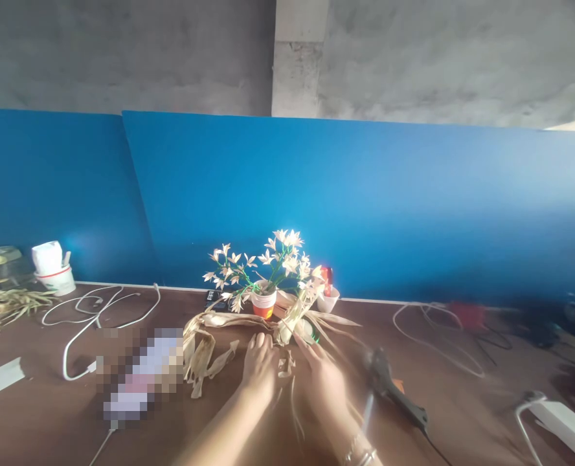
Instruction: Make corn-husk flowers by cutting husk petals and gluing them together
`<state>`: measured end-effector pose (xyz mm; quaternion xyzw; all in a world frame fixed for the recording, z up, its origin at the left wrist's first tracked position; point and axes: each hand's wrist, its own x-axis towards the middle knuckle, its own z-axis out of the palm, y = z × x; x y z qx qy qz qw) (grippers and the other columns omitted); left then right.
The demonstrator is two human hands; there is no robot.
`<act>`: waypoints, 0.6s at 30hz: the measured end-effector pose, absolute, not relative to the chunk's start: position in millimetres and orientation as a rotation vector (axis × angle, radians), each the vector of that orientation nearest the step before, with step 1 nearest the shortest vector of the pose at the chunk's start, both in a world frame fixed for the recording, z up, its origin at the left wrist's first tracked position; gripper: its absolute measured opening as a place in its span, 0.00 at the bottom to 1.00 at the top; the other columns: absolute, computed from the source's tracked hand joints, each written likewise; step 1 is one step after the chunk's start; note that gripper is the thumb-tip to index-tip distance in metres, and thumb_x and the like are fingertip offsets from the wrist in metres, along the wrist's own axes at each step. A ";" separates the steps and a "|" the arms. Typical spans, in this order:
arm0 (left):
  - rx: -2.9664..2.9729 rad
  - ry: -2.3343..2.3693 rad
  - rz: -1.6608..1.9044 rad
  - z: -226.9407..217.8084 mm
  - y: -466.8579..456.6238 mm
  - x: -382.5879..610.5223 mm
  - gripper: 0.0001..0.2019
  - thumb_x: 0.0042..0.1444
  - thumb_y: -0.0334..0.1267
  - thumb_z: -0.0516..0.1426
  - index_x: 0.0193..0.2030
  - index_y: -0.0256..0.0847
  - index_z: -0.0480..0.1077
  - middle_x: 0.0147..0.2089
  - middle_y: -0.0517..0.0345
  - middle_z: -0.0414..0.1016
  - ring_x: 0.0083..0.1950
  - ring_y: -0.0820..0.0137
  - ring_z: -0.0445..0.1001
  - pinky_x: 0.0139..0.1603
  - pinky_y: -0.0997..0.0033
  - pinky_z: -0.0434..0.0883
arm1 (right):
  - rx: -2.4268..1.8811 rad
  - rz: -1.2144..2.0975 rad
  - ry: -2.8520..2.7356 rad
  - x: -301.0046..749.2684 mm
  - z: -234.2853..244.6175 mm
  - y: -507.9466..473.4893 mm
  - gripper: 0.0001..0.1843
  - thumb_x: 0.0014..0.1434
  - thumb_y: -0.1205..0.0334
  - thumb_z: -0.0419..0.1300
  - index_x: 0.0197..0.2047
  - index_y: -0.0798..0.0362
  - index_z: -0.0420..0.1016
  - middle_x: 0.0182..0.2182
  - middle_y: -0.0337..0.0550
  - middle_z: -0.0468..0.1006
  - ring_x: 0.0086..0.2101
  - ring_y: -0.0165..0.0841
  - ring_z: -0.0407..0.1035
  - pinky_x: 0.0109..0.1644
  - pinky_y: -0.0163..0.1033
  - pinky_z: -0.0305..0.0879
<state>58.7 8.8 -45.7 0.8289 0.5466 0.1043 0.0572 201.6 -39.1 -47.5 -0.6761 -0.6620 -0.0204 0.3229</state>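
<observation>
My left hand (261,366) lies on the brown table in front of the flower cup, fingers loosely bent and forward, with nothing visible in them. Beside it, my right hand (324,378) stretches its fingers toward the base of a bundle of dried corn husks (294,320); whether they touch it is unclear. Small husk scraps (286,366) lie between the two hands. Behind them, pale husk flowers (290,249) on green stems stand in a paper cup (263,304). More dried husk strips (202,356) spread to the left of my left hand.
A black glue gun (397,391) with a cord lies right of my right hand. A blurred-out phone-like object (142,375) and white cables (96,314) are at left. A white cup (328,301) stands behind the husks, before a blue partition (365,207). A white box (566,427) sits far right.
</observation>
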 end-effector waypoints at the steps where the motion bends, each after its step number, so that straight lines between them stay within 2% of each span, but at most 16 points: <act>1: 2.527 1.634 0.291 -44.0 9.2 61.2 0.19 0.59 0.33 0.54 0.57 0.37 0.72 0.64 0.41 0.67 0.68 0.50 0.59 0.67 0.46 0.56 | -1.775 -0.043 -1.739 202.1 -46.6 -39.7 0.31 0.59 0.72 0.52 0.63 0.40 0.67 0.49 0.45 0.80 0.37 0.36 0.79 0.39 0.37 0.75; 3: 2.548 1.592 0.260 -36.1 7.7 64.7 0.19 0.59 0.36 0.55 0.56 0.35 0.72 0.64 0.39 0.67 0.68 0.49 0.59 0.67 0.46 0.55 | -1.765 -0.017 -1.737 203.0 -44.5 -40.8 0.30 0.59 0.72 0.52 0.63 0.41 0.67 0.50 0.45 0.80 0.39 0.36 0.79 0.38 0.35 0.75; 5: 2.511 1.628 0.265 -22.8 3.7 65.4 0.17 0.57 0.35 0.57 0.53 0.33 0.73 0.60 0.37 0.71 0.64 0.49 0.64 0.64 0.49 0.60 | -1.743 0.010 -1.716 203.2 -42.1 -41.8 0.30 0.60 0.71 0.51 0.64 0.43 0.66 0.52 0.46 0.79 0.42 0.36 0.78 0.40 0.35 0.75; 7: 2.515 1.610 0.379 -7.3 -0.9 62.5 0.15 0.59 0.27 0.51 0.49 0.36 0.74 0.55 0.42 0.74 0.60 0.54 0.67 0.61 0.53 0.63 | -1.728 0.040 -1.681 202.5 -39.5 -42.6 0.28 0.59 0.70 0.51 0.63 0.47 0.67 0.52 0.46 0.79 0.45 0.37 0.77 0.44 0.37 0.74; 9: 2.469 1.500 0.478 6.3 -3.3 56.7 0.12 0.57 0.26 0.52 0.41 0.37 0.76 0.48 0.46 0.76 0.54 0.57 0.70 0.55 0.59 0.66 | -1.697 0.103 -1.685 200.9 -36.7 -43.5 0.27 0.57 0.71 0.52 0.59 0.48 0.71 0.51 0.46 0.80 0.45 0.37 0.77 0.47 0.37 0.73; 13: 2.223 1.300 0.579 17.4 1.9 42.9 0.07 0.55 0.32 0.56 0.35 0.39 0.76 0.42 0.51 0.76 0.48 0.62 0.72 0.50 0.66 0.69 | -1.553 0.273 -1.781 197.6 -30.5 -45.5 0.27 0.52 0.75 0.51 0.51 0.46 0.78 0.42 0.42 0.83 0.38 0.34 0.78 0.41 0.34 0.72; 15: 2.151 1.205 0.559 15.6 6.5 37.6 0.06 0.55 0.33 0.57 0.33 0.41 0.77 0.40 0.54 0.76 0.45 0.64 0.73 0.48 0.69 0.69 | -1.506 0.307 -1.803 197.6 -27.4 -46.1 0.23 0.53 0.74 0.52 0.46 0.47 0.80 0.38 0.41 0.84 0.35 0.34 0.77 0.38 0.34 0.71; 18: 2.089 1.142 0.521 12.1 7.6 32.3 0.08 0.55 0.33 0.56 0.32 0.43 0.77 0.39 0.58 0.76 0.45 0.65 0.73 0.48 0.69 0.69 | -1.461 0.342 -1.823 200.3 -24.1 -46.1 0.14 0.58 0.68 0.54 0.39 0.49 0.81 0.34 0.43 0.83 0.34 0.36 0.76 0.39 0.36 0.70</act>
